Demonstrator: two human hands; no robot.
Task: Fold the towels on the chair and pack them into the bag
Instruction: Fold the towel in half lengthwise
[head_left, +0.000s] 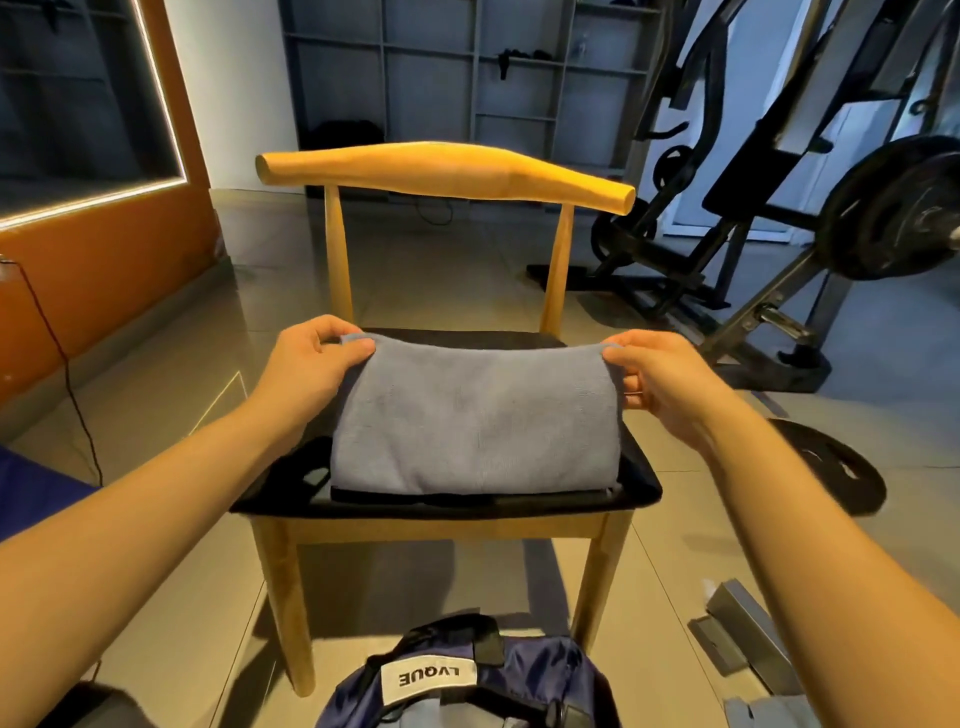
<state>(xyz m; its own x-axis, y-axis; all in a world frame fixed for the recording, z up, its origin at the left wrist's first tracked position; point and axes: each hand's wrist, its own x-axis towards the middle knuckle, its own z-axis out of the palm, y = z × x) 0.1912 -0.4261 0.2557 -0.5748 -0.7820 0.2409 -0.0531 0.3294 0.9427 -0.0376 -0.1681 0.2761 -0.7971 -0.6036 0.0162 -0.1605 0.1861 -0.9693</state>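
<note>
The towel (475, 415) lies on the chair (447, 171) seat; my left hand (311, 358) pinches its far left corner, my right hand (660, 374) its far right. The bag (519, 680) sits on the floor (431, 280) before the chair. A weight plate (841, 467) lies right of the chair, shelves (467, 78) behind it.

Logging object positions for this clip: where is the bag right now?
Head view, bottom centre: the bag lies on the floor just in front of the chair, nearer the camera than the towel on the seat.
</note>
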